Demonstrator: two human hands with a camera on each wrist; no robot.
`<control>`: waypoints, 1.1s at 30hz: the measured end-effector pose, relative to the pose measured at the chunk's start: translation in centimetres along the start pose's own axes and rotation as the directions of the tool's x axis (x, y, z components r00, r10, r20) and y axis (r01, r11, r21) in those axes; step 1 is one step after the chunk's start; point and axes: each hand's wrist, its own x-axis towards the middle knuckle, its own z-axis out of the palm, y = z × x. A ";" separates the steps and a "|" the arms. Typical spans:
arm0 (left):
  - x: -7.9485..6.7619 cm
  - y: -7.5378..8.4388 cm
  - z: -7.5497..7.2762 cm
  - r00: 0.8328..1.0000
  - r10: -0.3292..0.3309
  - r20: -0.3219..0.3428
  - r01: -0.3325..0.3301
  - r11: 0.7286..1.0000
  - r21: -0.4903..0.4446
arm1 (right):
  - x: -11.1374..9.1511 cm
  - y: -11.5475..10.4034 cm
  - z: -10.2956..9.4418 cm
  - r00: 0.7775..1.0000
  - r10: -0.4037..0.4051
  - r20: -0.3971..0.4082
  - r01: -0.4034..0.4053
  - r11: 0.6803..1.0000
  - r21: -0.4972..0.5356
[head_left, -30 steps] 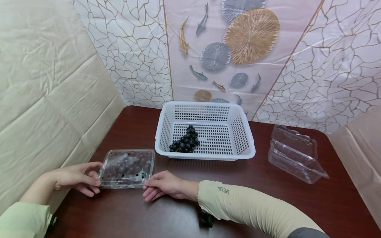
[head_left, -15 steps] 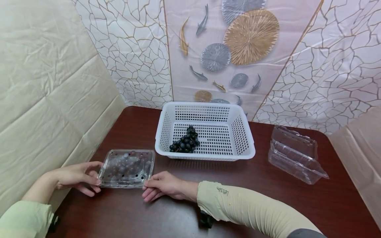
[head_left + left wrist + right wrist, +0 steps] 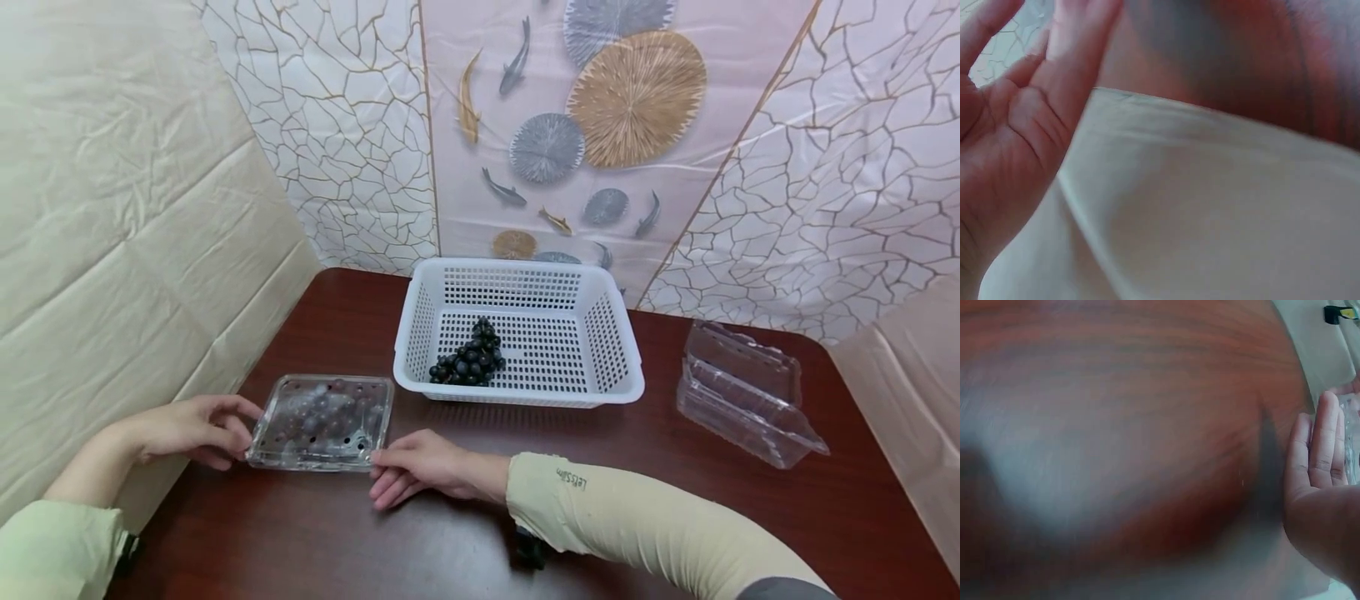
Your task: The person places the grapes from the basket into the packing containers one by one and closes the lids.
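A clear plastic clamshell box with its lid down stands on the table's left side, dark grapes showing through it. At its left edge, my left hand touches the side with relaxed fingers. My right hand is at the near right corner, its thumb against the box. The right wrist view shows that hand's fingers extended beside the clear plastic. In the left wrist view the left palm appears, but the box itself is hardly seen. A bunch of dark grapes lies in the white basket.
Behind the hands, the white slotted basket stands at the table's back middle. An open clear clamshell box sits at the right. Cloth walls border the left and back of the dark red-brown table.
The left hand's fingers have shifted slightly up along the box's left edge. The right hand stays at the near right corner. The head view has shifted a little.
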 end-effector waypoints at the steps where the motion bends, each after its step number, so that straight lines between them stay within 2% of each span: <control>1: 0.0 0.4 -0.1 0.999 -0.012 -0.030 0.013 0.999 0.036 | -0.2 -0.2 -0.2 1.000 0.007 -0.003 -0.007 1.000 -0.014; 5: 0.1 2.3 -0.4 0.992 -0.035 -0.118 0.052 0.989 0.141 | -0.9 -1.1 -1.1 1.000 0.023 -0.012 -0.024 0.997 -0.078; 9: 0.5 4.3 -0.3 0.989 -0.035 -0.144 0.061 0.981 0.182 | -2.0 -2.4 -1.7 0.999 0.032 0.002 -0.031 0.989 -0.146; 19: 2.2 10.0 0.4 0.994 0.027 -0.108 0.001 0.968 0.251 | -5.0 -6.8 -3.2 0.996 0.013 0.092 0.015 0.956 -0.295; 22: 3.0 12.1 0.8 0.994 0.041 -0.102 -0.010 0.958 0.287 | -5.8 -8.1 -4.0 0.997 -0.005 0.083 0.031 0.949 -0.315; 27: 4.4 15.3 1.7 0.994 0.073 -0.084 -0.038 0.930 0.365 | -7.3 -10.2 -5.6 0.998 -0.039 0.041 0.050 0.944 -0.326; 33: 6.2 18.4 2.7 0.990 0.121 -0.071 -0.073 0.874 0.480 | -8.9 -11.9 -7.7 0.996 -0.092 -0.013 0.080 0.924 -0.374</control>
